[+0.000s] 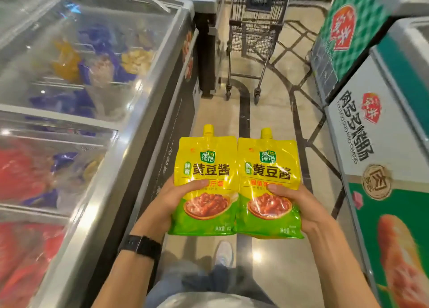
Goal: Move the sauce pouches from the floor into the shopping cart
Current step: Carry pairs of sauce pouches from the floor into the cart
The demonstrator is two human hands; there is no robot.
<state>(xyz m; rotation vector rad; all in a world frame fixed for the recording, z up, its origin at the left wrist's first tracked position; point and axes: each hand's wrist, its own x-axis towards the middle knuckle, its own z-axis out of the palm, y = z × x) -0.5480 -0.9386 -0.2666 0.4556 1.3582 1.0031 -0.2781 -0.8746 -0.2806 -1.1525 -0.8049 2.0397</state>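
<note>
Two yellow-and-green sauce pouches with yellow spout caps are held side by side in front of me, above the floor. My left hand [173, 199] grips the left pouch [205, 166] from its left edge, thumb across its front. My right hand [299, 205] grips the right pouch [269, 168] from its right edge, thumb on the front. Both pouches stand upright, spouts pointing away, edges touching. The wire shopping cart [251, 38] stands further down the aisle, straight ahead, apart from my hands.
A long glass-topped chest freezer [97, 112] lines the left of the aisle. Branded freezers [380, 149] line the right. The tiled floor [276, 112] runs between them to the cart. My shoe [224, 253] shows below the pouches.
</note>
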